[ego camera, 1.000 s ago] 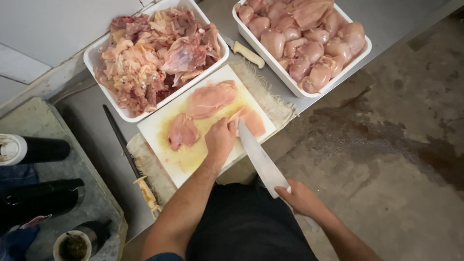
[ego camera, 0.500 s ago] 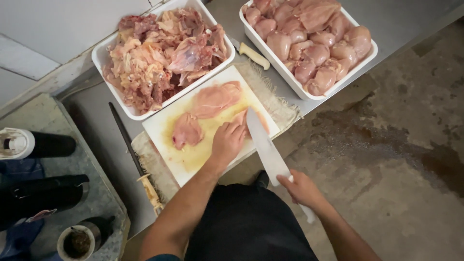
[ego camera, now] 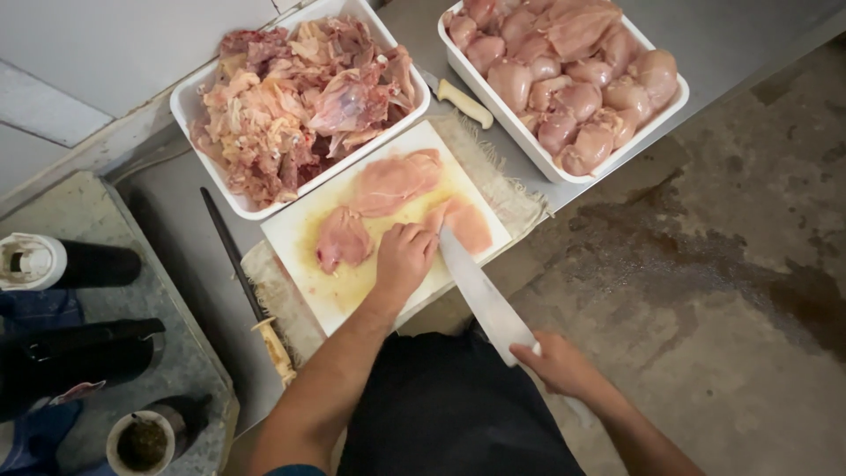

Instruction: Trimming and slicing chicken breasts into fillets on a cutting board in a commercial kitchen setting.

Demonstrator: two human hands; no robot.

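1. The left hand lies palm-down on a chicken breast fillet at the near right corner of the white cutting board, fingers curled and pressing rather than gripping, which steadies the meat against the blade.
2. The right hand is clenched around the handle of a long knife; the blade runs up toward the board and meets the fillet just beside the left fingers.
3. Two more fillets rest further back on the board, apart from the cut.
4. A cloth sits under the board, probably to keep it from sliding.
5. Behind stand two white trays: the left tray holds carcasses and trimmings, the right tray whole pieces.
6. A sharpening steel lies left of the board, within reach.
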